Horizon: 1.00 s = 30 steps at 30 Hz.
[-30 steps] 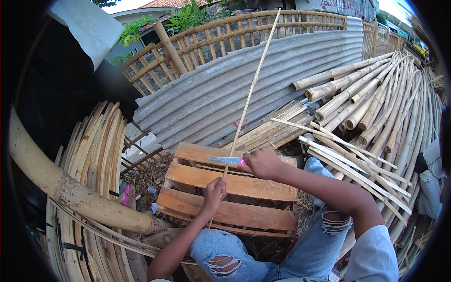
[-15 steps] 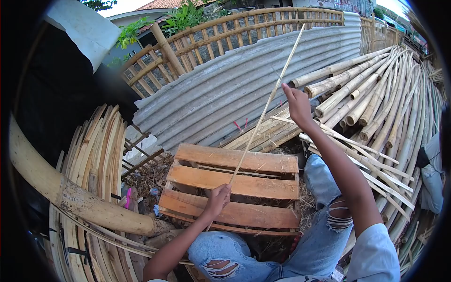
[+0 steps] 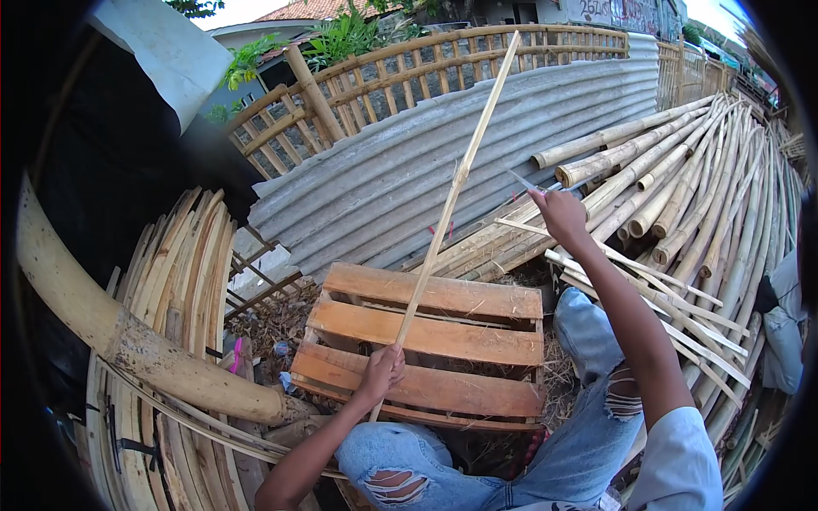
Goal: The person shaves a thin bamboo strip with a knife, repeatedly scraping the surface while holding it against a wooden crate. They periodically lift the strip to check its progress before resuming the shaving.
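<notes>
My left hand (image 3: 383, 371) is closed around the lower part of a long bamboo strip (image 3: 443, 228). The strip slants up and to the right, its far end above the fence line. My right hand (image 3: 560, 218) is closed on a knife (image 3: 521, 180), whose thin blade points up and left. Its handle is hidden in my fist. The blade is apart from the strip, to its right. Below the strip stands a slatted wooden crate (image 3: 426, 334), in front of my knees.
Bamboo poles (image 3: 660, 192) lie piled at the right, with split white strips (image 3: 673, 319) beside my knee. Corrugated sheeting (image 3: 409, 179) and a bamboo fence (image 3: 409, 81) stand behind. At the left are a thick bamboo pole (image 3: 187, 366) and a stack of split bamboo (image 3: 175, 264).
The knife has come away from the strip, my right hand shifting right and down. The strip's top has swung left, and its wider face now shows. My left hand has moved slightly left.
</notes>
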Available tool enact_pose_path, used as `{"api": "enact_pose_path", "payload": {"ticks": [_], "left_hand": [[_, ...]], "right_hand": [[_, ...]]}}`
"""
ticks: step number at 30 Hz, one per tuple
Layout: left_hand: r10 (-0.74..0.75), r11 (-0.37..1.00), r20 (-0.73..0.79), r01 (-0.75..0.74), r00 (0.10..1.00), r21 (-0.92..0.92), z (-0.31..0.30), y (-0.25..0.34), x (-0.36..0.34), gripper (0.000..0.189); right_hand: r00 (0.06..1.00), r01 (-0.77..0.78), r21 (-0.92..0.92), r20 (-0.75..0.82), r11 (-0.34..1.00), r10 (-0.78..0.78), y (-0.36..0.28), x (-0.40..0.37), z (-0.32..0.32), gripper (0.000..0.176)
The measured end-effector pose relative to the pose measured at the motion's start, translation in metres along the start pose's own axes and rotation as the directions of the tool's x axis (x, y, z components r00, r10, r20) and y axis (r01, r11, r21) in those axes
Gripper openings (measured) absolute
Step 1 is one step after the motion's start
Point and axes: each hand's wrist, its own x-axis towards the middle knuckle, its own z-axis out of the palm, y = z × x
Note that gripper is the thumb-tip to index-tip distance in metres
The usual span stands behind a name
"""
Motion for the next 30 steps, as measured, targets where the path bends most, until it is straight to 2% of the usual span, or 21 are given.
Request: {"api": "enact_pose_path", "payload": {"ticks": [3, 5, 6, 9, 11, 12, 14, 17, 18, 19, 20, 21, 22, 23, 24, 25, 27, 30], "left_hand": [[0.011, 1.0, 0.069, -0.009, 0.998, -0.026, -0.008, -0.003, -0.004, 0.04], [-0.012, 1.0, 0.037, 0.012, 0.999, -0.009, -0.004, 0.001, -0.002, 0.041], [-0.034, 0.999, 0.006, 0.034, 0.999, 0.008, -0.001, 0.003, 0.0, 0.042], [-0.067, 0.997, -0.009, 0.067, 0.998, 0.029, 0.001, 0.0, 0.005, 0.041], [-0.072, 0.997, 0.02, 0.072, 0.997, 0.036, 0.007, 0.002, 0.008, 0.041], [-0.08, 0.996, 0.04, 0.078, 0.996, 0.041, 0.009, 0.003, 0.008, 0.042], [-0.071, 0.997, 0.066, 0.068, 0.995, 0.045, 0.015, 0.007, 0.008, 0.041], [-0.054, 0.997, 0.082, 0.049, 0.995, 0.065, 0.011, 0.006, 0.004, 0.04], [-0.046, 0.996, 0.081, 0.039, 0.996, 0.082, 0.009, 0.003, 0.003, 0.04], [-0.049, 0.996, 0.077, 0.043, 0.996, 0.081, 0.006, 0.0, 0.0, 0.04], [-0.08, 0.993, 0.084, 0.073, 0.993, 0.088, 0.001, -0.002, -0.004, 0.039], [-0.106, 0.991, 0.09, 0.098, 0.99, 0.093, -0.001, -0.005, -0.006, 0.039], [-0.1, 0.991, 0.088, 0.092, 0.991, 0.094, -0.003, -0.007, -0.009, 0.039], [-0.12, 0.987, 0.1, 0.108, 0.988, 0.115, -0.005, -0.007, -0.012, 0.039], [-0.139, 0.984, 0.11, 0.125, 0.984, 0.129, -0.004, -0.007, -0.012, 0.038], [-0.169, 0.973, 0.116, 0.147, 0.979, 0.18, -0.004, -0.006, -0.012, 0.038], [-0.191, 0.972, 0.132, 0.168, 0.973, 0.164, 0.0, -0.007, -0.01, 0.038], [-0.208, 0.969, 0.144, 0.184, 0.967, 0.165, 0.005, -0.005, -0.002, 0.039]], "right_hand": [[1.0, -0.021, 0.018, 0.014, 1.0, 0.02, 0.015, -0.01, 0.001, 0.061], [0.998, 0.062, 0.345, -0.019, 0.936, -0.059, -0.008, -0.026, -0.016, 0.057], [0.991, 0.131, 0.393, -0.021, 0.91, -0.134, -0.022, -0.035, -0.022, 0.05], [0.861, 0.475, 0.3, 0.036, 0.828, -0.507, -0.067, -0.065, -0.023, 0.051], [0.741, 0.618, 0.259, 0.123, 0.742, -0.66, -0.099, -0.089, -0.026, 0.055], [0.677, 0.694, 0.253, 0.086, 0.674, -0.731, -0.105, -0.097, -0.008, 0.057], [0.685, 0.653, 0.266, 0.191, 0.709, -0.703, -0.119, -0.105, -0.005, 0.058], [0.699, 0.676, 0.18, 0.148, 0.714, -0.699, -0.113, -0.096, 0.001, 0.057], [0.778, 0.59, 0.179, 0.135, 0.787, -0.614, -0.104, -0.082, -0.003, 0.059], [0.879, 0.442, 0.089, 0.157, 0.893, -0.45, -0.089, -0.057, -0.002, 0.059], [0.966, 0.199, 0.049, 0.157, 0.979, -0.204, -0.065, -0.025, -0.003, 0.06], [0.998, 0.05, 0.073, 0.041, 0.996, -0.053, -0.028, -0.002, -0.006, 0.066], [0.992, 0.062, 0.024, -0.108, 0.998, -0.06, 0.01, 0.01, -0.004, 0.066], [0.992, -0.063, 0.032, -0.104, 0.998, 0.066, 0.048, 0.015, 0.01, 0.066], [0.978, -0.181, 0.037, -0.097, 0.983, 0.183, 0.053, 0.019, 0.003, 0.066], [0.981, -0.171, 0.033, -0.093, 0.985, 0.173, 0.054, 0.018, 0.003, 0.066], [0.98, -0.199, 0.154, 0.03, 0.968, 0.197, 0.052, -0.003, -0.001, 0.064], [0.99, -0.046, 0.272, 0.139, 0.961, 0.008, 0.02, -0.02, -0.009, 0.063]]}}
